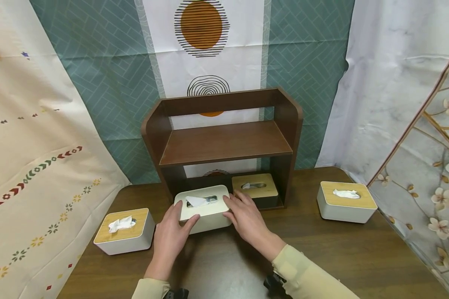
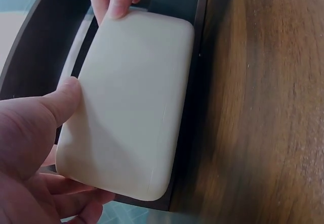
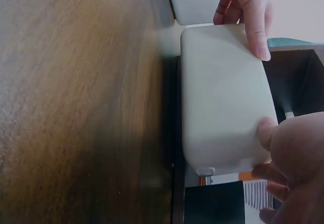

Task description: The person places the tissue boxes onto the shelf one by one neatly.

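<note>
Holding white tissue box [image 1: 209,221] w/ both hands, right at front of lower comp. of brown rack [image 1: 224,143], toward its L side. Gripped at L end by left hand [image 1: 168,238], w/ thumb on upper edge of front face & fingers bent round the end. Gripped at R end by right hand [image 1: 247,220], same way: thumb on front face, fingers round the end. Parted in both hands only by thickness of box edge, acc. to wrist views. Turned slightly, w/ slot on top & bit of tissue [image 1: 196,201] poking out. Can't tell if resting on anything underneath.

Inside lower comp., R side, just past right hand: wood-lid box [image 1: 271,187], w/ dark front & small tissue in slot. On upper shelf level, bare brown board [image 1: 224,143].

On desk [image 1: 232,265], L of left hand, near it: left box [image 1: 140,244], white body, wood lid, tissue sticking up. At far R of desk, well apart from hands & rack: right box [image 1: 340,212], also white w/ wood lid & tissue.

Behind rack: teal & white curtain [image 1: 307,74] w/ circles down the middle. To L, beige cloth [image 1: 48,137]; to R, pale flowered cloth [image 1: 396,104]. At wrists, pale yellow sleeves [image 1: 307,270] & small black gadgets [image 1: 176,294].
</note>
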A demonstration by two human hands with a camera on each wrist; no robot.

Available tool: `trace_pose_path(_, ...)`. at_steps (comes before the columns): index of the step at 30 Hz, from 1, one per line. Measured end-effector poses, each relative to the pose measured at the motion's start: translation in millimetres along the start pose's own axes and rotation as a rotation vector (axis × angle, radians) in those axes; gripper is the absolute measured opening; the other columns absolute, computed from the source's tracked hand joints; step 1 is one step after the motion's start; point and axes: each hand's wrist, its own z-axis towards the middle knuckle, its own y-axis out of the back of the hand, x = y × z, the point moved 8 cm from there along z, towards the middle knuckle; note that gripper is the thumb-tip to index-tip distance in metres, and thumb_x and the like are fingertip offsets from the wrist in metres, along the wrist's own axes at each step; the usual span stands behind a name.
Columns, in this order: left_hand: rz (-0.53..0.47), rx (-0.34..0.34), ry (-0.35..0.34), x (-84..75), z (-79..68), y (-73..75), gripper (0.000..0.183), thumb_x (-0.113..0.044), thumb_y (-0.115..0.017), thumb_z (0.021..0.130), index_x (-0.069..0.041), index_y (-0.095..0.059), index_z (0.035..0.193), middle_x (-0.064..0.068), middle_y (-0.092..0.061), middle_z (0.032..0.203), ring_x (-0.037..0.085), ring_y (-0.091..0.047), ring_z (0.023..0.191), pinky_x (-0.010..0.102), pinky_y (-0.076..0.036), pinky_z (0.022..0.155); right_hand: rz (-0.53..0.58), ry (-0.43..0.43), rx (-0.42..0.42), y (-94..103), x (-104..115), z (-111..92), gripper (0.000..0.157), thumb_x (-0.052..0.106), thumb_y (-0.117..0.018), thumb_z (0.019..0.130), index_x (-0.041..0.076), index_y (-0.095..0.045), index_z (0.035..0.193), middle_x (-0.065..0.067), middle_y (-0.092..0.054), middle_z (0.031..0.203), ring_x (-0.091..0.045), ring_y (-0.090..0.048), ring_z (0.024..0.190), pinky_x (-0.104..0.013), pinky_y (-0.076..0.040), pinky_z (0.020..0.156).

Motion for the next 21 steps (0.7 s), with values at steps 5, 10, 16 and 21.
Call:
trace_pose_path(5,0.006,-0.027,-0.003,1.0,0.7,-1.7,0.08,-0.047,-0.086,0.097,-0.001,-0.058,0.156,0.031,-0.057,0.155,0.051,-0.06,0.139,0.072,-0.046,0.108,-0.008,-0.003,0.015,-3.6,-2.7,1.4,0.051,0.026,-0.077,0.105,0.002,-0.067,0.148,-0.023,-0.07,0.144,-0.045,-0.054,0.147,-0.064,-0.038,0.123)
trace_pose_path(10,0.003,-0.058,-0.009,1.1,0.6,-3.2,0.078,-0.048,-0.087,0.096,-0.003,-0.06,0.155,0.031,-0.059,0.153,0.052,-0.061,0.135,0.074,-0.048,0.104,-0.021,0.003,0.01,-4.9,-2.8,2.3,0.049,0.025,-0.077,0.105,0.001,-0.068,0.147,-0.024,-0.07,0.143,-0.046,-0.055,0.146,-0.064,-0.039,0.122)
trace_pose_path(16,0.004,-0.078,0.0,3.3,-0.3,-3.9,0.078,-0.047,-0.087,0.096,-0.004,-0.06,0.155,0.029,-0.058,0.153,0.05,-0.059,0.137,0.074,-0.047,0.105,-0.042,0.027,-0.009,-6.6,-1.9,3.5,0.048,0.025,-0.079,0.105,0.001,-0.069,0.145,-0.026,-0.07,0.141,-0.049,-0.054,0.145,-0.064,-0.039,0.122)
trace_pose_path(21,-0.015,-0.046,0.022,10.3,-0.8,-4.8,0.085,-0.04,-0.089,0.097,-0.003,-0.05,0.162,0.027,-0.055,0.16,0.049,-0.055,0.145,0.076,-0.043,0.111,-0.072,0.032,-0.018,-6.6,-2.9,4.2,0.048,0.027,-0.079,0.105,0.001,-0.07,0.144,-0.026,-0.068,0.144,-0.048,-0.054,0.146,-0.064,-0.039,0.122)
